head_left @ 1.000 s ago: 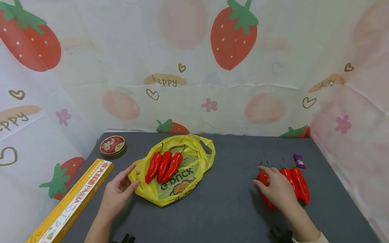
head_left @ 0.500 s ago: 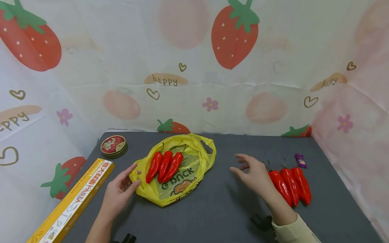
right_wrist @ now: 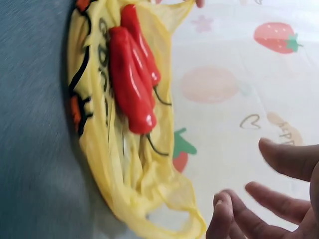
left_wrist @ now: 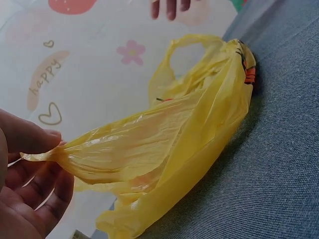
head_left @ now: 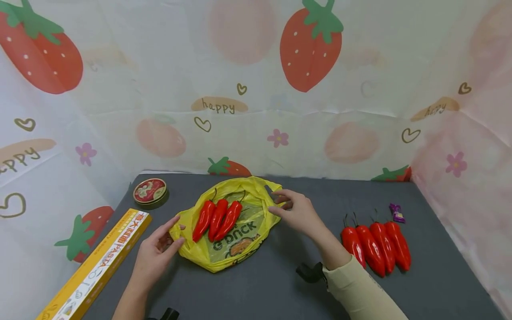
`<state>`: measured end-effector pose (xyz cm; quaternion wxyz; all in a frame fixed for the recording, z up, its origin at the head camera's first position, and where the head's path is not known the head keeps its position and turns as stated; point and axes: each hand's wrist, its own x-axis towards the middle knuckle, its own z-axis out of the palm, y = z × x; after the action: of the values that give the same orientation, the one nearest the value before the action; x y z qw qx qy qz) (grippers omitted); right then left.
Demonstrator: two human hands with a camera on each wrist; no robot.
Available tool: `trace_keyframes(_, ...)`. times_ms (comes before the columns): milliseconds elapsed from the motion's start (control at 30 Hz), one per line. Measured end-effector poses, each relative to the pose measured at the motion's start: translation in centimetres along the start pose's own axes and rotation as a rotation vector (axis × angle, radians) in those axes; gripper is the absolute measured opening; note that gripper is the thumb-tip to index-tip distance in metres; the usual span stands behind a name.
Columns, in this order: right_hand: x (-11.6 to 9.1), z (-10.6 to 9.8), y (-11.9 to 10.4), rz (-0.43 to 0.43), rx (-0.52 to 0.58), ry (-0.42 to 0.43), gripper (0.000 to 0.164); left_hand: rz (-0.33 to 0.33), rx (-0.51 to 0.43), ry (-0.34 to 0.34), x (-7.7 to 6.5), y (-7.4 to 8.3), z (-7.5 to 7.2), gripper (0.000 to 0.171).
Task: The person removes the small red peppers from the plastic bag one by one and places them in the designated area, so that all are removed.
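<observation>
A yellow plastic bag (head_left: 196, 255) lies with its mouth spread on the dark table, and three red chili peppers (head_left: 218, 218) rest in it. My left hand (head_left: 154, 253) pinches the bag's left rim between thumb and fingers; in the left wrist view the plastic (left_wrist: 134, 144) is drawn up to the fingertips. My right hand (head_left: 298, 212) is at the bag's right handle, fingers apart and holding nothing. In the right wrist view that hand (right_wrist: 279, 204) appears apart from the handle loop (right_wrist: 194, 221). Several more red chili peppers (head_left: 372, 249) lie in a row to the right.
A small purple wrapped packet (head_left: 397, 213) lies behind the pepper row. At the left are a round red tin (head_left: 150, 191) and a long yellow pasta box (head_left: 96, 266). A strawberry-print cloth (head_left: 240, 58) hangs behind and beside the table.
My right hand lets go of a chili pepper at the left end of the row, then moves left to the bag's right side. The left hand stays on the bag's rim.
</observation>
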<state>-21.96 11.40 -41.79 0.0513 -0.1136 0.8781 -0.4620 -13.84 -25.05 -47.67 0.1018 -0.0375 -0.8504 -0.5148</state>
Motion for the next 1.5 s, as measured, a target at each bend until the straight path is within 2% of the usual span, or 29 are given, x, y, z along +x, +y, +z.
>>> trace_keyframes(167,2.0,1.5,-0.6,0.02,0.139,-0.08,0.051,0.019,-0.032,-0.001,-0.1,0.1,0.0,0.055)
trace_keyframes(267,3.0,2.7,-0.8,0.032,0.17,-0.112,0.053,0.032,-0.037,0.005,-0.1,0.0,-0.1,0.056)
trace_keyframes(500,4.8,5.1,-1.4,0.021,0.169,-0.17,0.056,0.029,-0.029,-0.002,0.0,-0.1,0.0,0.055)
trace_keyframes(667,5.7,6.7,-1.8,0.082,0.184,-0.173,0.064,0.036,-0.021,-0.002,0.2,-0.2,0.1,0.055)
trace_keyframes(867,6.6,9.0,-1.9,0.147,0.084,-0.186,0.071,0.052,-0.019,0.006,0.2,-0.4,0.0,0.055)
trace_keyframes(967,6.8,9.8,-1.9,0.175,0.081,-0.201,0.069,0.051,-0.007,0.01,0.1,-0.5,0.0,0.055)
trace_keyframes(1167,7.1,11.0,-1.7,0.208,0.086,-0.181,0.067,0.055,-0.007,0.01,0.0,-0.5,-0.1,0.055)
trace_keyframes(1300,7.3,11.6,-1.6,0.234,0.082,-0.137,0.063,0.054,-0.009,0.013,0.0,-0.4,-0.1,0.054)
trace_keyframes(1500,7.3,12.3,-1.5,0.207,-0.065,-0.054,0.054,0.047,0.004,0.012,0.0,-0.6,-0.1,0.055)
